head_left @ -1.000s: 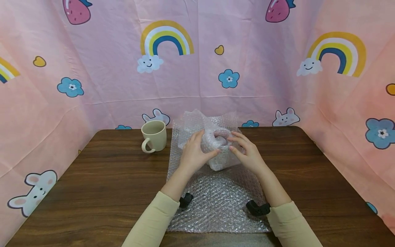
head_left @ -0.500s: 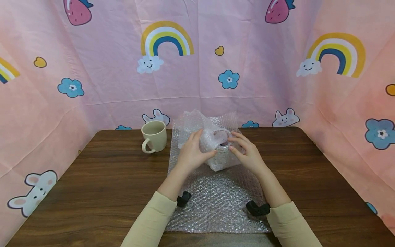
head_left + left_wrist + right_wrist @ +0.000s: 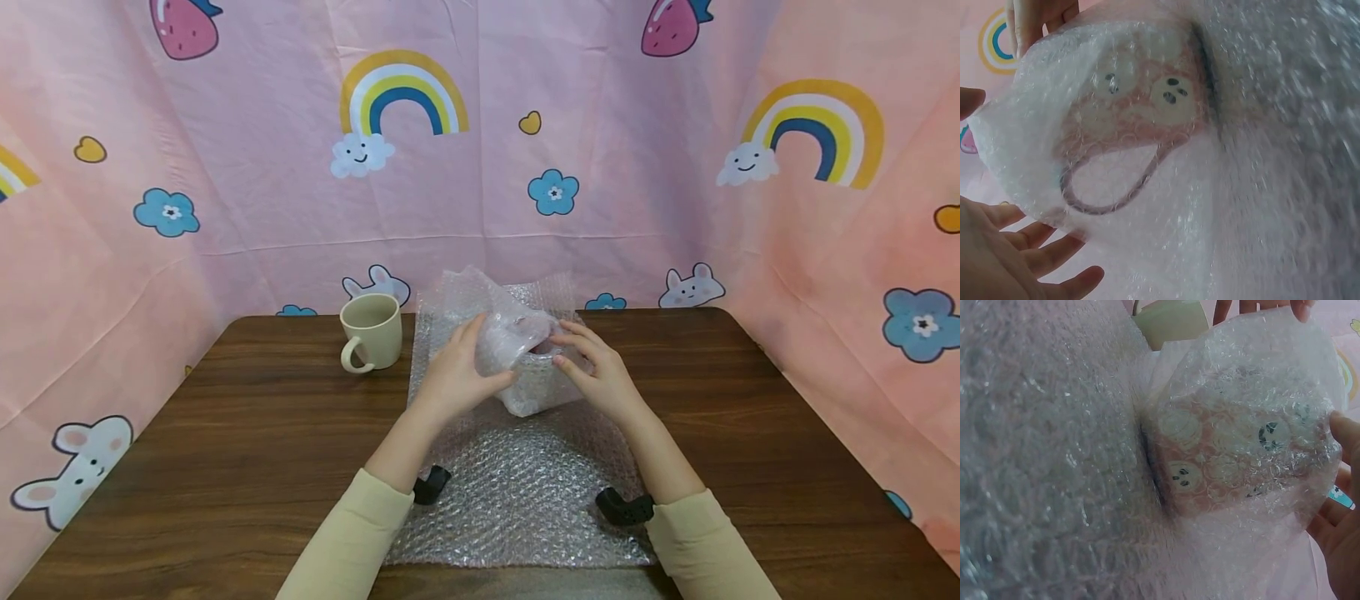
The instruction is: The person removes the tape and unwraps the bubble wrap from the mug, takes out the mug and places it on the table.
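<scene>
A pink mug (image 3: pixel 1141 94) with white faces on it and a loop handle stands inside bubble wrap (image 3: pixel 1104 244), its pattern showing through the film. Over its opening leans a flap of the wrap (image 3: pixel 512 333), leaving a narrow gap by the right fingers. My left hand (image 3: pixel 457 375) is at the left side of the bundle, fingers spread and thumb apart, fingertips right at the wrap. On the other side, my right hand (image 3: pixel 606 375) grips the wrapped mug near the rim, thumb in front and fingers behind.
A beige mug (image 3: pixel 372 332) stands left of the bundle on the dark wooden table (image 3: pixel 247 433). A large bubble wrap sheet (image 3: pixel 525 500) lies flat under the bundle, reaching the table's front edge. A printed pink cloth (image 3: pixel 480 192) hangs behind and at the sides.
My left hand has drawn back to the left, loosening from the bundle. The wrap flap has settled over more of the mug's opening. My right hand has stayed nearly still.
</scene>
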